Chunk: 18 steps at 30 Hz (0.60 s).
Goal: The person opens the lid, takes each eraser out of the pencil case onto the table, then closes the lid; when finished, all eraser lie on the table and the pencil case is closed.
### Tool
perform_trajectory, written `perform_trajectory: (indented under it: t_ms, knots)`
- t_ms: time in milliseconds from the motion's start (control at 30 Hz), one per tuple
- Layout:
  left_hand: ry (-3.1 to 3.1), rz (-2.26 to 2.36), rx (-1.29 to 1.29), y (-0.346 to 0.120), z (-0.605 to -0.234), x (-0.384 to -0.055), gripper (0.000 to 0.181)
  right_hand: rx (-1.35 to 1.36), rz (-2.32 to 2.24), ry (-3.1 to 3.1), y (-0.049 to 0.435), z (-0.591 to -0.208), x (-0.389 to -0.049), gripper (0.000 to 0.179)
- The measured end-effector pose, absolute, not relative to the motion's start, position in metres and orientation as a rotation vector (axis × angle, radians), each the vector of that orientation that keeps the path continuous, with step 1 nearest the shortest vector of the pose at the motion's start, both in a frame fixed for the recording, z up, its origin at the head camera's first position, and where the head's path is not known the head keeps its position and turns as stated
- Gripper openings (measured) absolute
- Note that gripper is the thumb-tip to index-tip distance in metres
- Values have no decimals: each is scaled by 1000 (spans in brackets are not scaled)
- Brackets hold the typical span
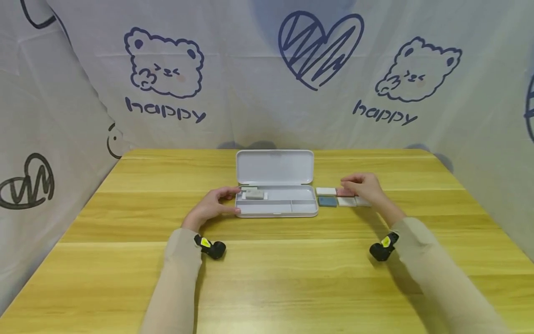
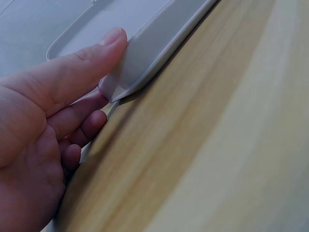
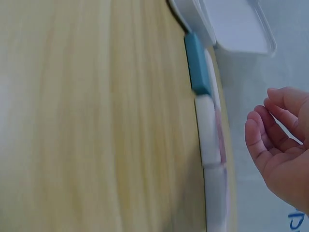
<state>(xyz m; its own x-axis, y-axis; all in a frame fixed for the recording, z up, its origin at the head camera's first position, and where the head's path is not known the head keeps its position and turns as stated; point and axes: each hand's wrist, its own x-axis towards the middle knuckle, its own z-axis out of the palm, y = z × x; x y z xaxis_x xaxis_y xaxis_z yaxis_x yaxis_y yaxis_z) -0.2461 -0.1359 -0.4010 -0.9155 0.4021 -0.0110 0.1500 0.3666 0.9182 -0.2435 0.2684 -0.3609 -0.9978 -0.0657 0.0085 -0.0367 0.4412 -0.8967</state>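
Observation:
A white pencil case (image 1: 277, 208) lies open on the table, its lid (image 1: 275, 167) standing up behind. My left hand (image 1: 212, 204) holds the case's left end, thumb near the front corner and fingers farther back; the left wrist view shows the thumb (image 2: 91, 58) over the case's edge. Pale eraser-like blocks (image 1: 254, 195) lie in the rear compartment. Right of the case sit more small blocks: white (image 1: 325, 191), pink (image 1: 344, 192), blue (image 1: 327, 202) and whitish ones (image 1: 346, 202). My right hand (image 1: 367, 188) hovers over the row's right part, fingers loosely bent, nothing visible between them.
The case and blocks are on a wood-grain table (image 1: 275, 273). A white cloth (image 1: 242, 79) with bear, heart and lettering drawings hangs behind it. Black wrist cameras (image 1: 215, 250) sit on both sleeves.

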Motion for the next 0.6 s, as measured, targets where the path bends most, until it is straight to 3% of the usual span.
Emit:
perform_trajectory:
  t_ms: [233,600]
  knots:
    - [2381,1577,488,-135,-400,-244,61,-51,-1657,2612,239,-359,-251,33]
    - [2398,1566,482,-136,-399,-243,61,-249,-1712,2602,193,-366,-259,25]
